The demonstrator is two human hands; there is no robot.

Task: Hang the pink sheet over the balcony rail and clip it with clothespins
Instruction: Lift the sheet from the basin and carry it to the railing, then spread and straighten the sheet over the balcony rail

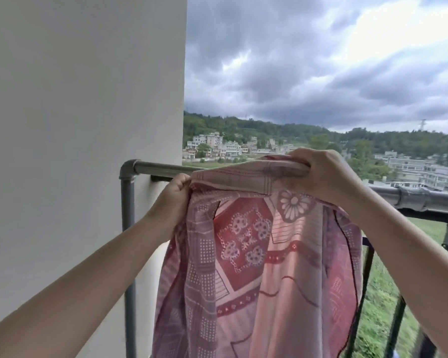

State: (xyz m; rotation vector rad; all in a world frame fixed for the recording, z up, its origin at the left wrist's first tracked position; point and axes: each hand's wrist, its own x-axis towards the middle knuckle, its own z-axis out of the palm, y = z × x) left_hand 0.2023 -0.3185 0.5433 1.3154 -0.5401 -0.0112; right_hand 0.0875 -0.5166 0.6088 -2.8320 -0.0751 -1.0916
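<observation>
The pink sheet (pixel 259 267), patterned with red squares and white flowers, hangs down in front of the grey balcony rail (pixel 161 167). Its top edge is bunched and folded over at rail height. My left hand (pixel 175 195) pinches the sheet's upper left corner just below the rail. My right hand (pixel 323 174) grips the gathered top edge, pressed over the rail. The sheet hides the middle stretch of the rail. No clothespins are in view.
A white wall (pixel 83 151) stands close on the left, with a grey pipe post (pixel 127 215) running down beside it. The rail continues right as a thicker dark pipe (pixel 419 198) above black vertical bars (pixel 366 277). Grass, houses and hills lie beyond.
</observation>
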